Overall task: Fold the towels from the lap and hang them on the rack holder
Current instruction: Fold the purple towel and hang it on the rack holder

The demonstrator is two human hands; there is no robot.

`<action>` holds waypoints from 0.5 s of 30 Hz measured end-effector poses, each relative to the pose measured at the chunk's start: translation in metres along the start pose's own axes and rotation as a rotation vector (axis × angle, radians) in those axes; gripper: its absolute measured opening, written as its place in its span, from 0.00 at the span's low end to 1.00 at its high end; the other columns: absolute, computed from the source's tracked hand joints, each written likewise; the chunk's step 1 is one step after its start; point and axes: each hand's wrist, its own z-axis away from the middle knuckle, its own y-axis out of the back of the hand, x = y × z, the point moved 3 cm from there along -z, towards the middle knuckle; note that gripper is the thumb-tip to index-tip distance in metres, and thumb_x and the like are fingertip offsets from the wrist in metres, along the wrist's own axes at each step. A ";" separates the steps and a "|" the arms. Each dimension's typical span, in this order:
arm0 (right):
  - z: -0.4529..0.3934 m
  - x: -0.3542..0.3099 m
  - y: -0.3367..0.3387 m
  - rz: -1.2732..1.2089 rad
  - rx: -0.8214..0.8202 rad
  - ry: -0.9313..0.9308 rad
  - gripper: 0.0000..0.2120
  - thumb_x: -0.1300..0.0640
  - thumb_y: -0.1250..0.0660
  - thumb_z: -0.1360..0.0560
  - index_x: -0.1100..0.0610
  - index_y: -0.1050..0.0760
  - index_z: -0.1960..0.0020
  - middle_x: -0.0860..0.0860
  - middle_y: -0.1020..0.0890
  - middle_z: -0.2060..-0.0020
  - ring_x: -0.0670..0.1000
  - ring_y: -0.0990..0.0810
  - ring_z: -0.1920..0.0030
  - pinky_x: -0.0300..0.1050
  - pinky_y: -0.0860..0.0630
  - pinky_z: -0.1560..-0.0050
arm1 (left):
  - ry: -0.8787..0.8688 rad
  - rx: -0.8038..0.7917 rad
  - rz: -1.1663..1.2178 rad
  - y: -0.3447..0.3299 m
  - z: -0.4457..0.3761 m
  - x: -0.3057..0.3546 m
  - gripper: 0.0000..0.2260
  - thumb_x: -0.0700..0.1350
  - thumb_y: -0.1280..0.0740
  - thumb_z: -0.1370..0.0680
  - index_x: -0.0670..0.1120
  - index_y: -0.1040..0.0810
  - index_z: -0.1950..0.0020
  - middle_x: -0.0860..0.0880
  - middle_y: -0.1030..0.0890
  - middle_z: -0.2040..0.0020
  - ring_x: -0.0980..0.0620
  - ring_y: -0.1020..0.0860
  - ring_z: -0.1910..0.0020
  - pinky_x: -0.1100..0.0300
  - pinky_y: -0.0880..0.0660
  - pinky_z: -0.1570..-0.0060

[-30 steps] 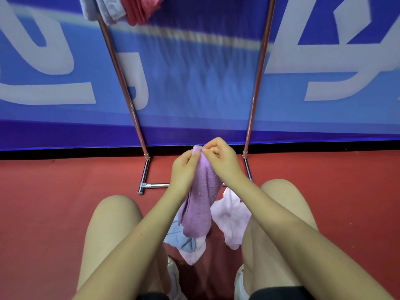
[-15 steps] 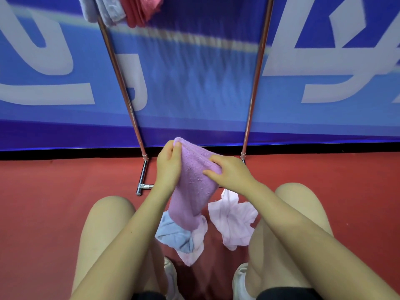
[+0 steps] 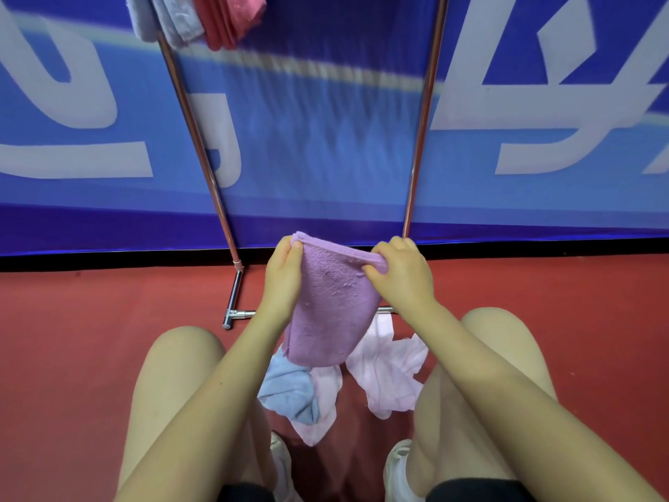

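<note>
Towels are what I'm working through, and the rest of them lie nearest to me, spilling between my knees: a pale pink towel (image 3: 383, 375) drapes off my right thigh, another pink towel (image 3: 322, 403) hangs lower in the gap, and a light blue towel (image 3: 287, 387) is bunched against my left leg. I leave them loose there so each can be picked up in turn.

Just beyond them I hold the purple towel (image 3: 331, 306) up above my knees, clear of the pile. My left hand (image 3: 284, 273) pinches its top left corner, and my right hand (image 3: 402, 273) clamps the top right corner, the two hands set apart so the folded upper edge is pulled taut between them. The layers at that edge look doubled, so I judge the fold is nearly made. The lower part hangs freely and narrows toward its bottom, letting gravity smooth it.

Farther off stands the rack (image 3: 202, 154), its two metal uprights rising from the red floor (image 3: 90, 338) in front of the blue banner (image 3: 318, 146). At the far top left, a grey towel (image 3: 170, 19) and a red towel (image 3: 228, 16) already hang from it, leaving room to their right for mine.
</note>
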 end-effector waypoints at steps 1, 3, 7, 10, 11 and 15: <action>0.000 0.001 0.001 -0.028 0.031 -0.021 0.08 0.52 0.31 0.31 0.56 0.24 0.58 0.52 0.27 0.59 0.54 0.29 0.53 0.47 0.30 0.57 | 0.015 -0.012 0.025 0.000 0.000 -0.001 0.11 0.44 0.44 0.17 0.52 0.25 0.56 0.57 0.24 0.58 0.61 0.28 0.58 0.64 0.32 0.54; 0.001 0.004 0.003 -0.123 0.102 -0.046 0.07 0.54 0.29 0.34 0.55 0.25 0.62 0.51 0.29 0.58 0.53 0.32 0.53 0.43 0.34 0.59 | 0.047 -0.017 0.108 0.001 -0.003 -0.005 0.11 0.46 0.43 0.19 0.53 0.25 0.59 0.58 0.25 0.60 0.58 0.29 0.59 0.59 0.33 0.55; -0.001 0.006 -0.001 -0.429 -0.075 -0.186 0.13 0.57 0.26 0.33 0.54 0.31 0.66 0.49 0.27 0.64 0.49 0.31 0.62 0.39 0.35 0.62 | 0.069 0.003 0.210 0.004 -0.005 -0.007 0.15 0.45 0.44 0.18 0.53 0.29 0.64 0.59 0.28 0.67 0.59 0.32 0.65 0.59 0.36 0.61; -0.002 0.002 -0.002 -0.714 -0.221 -0.360 0.14 0.61 0.27 0.32 0.54 0.33 0.66 0.48 0.30 0.70 0.46 0.34 0.68 0.34 0.38 0.70 | 0.110 0.034 0.267 0.007 -0.005 -0.006 0.18 0.43 0.44 0.19 0.53 0.30 0.69 0.60 0.31 0.71 0.59 0.35 0.69 0.59 0.37 0.64; -0.002 0.002 -0.002 -0.775 -0.229 -0.395 0.14 0.61 0.27 0.31 0.54 0.32 0.66 0.47 0.31 0.70 0.46 0.35 0.69 0.33 0.39 0.71 | 0.125 0.050 0.272 0.008 -0.006 -0.006 0.19 0.43 0.43 0.20 0.53 0.30 0.71 0.60 0.31 0.72 0.58 0.36 0.69 0.58 0.38 0.64; -0.002 0.002 0.000 -0.988 -0.239 -0.485 0.12 0.62 0.30 0.29 0.54 0.30 0.65 0.47 0.30 0.71 0.43 0.33 0.71 0.37 0.37 0.69 | 0.060 0.089 0.125 0.013 -0.006 0.003 0.14 0.47 0.43 0.19 0.52 0.29 0.65 0.57 0.29 0.65 0.56 0.33 0.63 0.57 0.35 0.57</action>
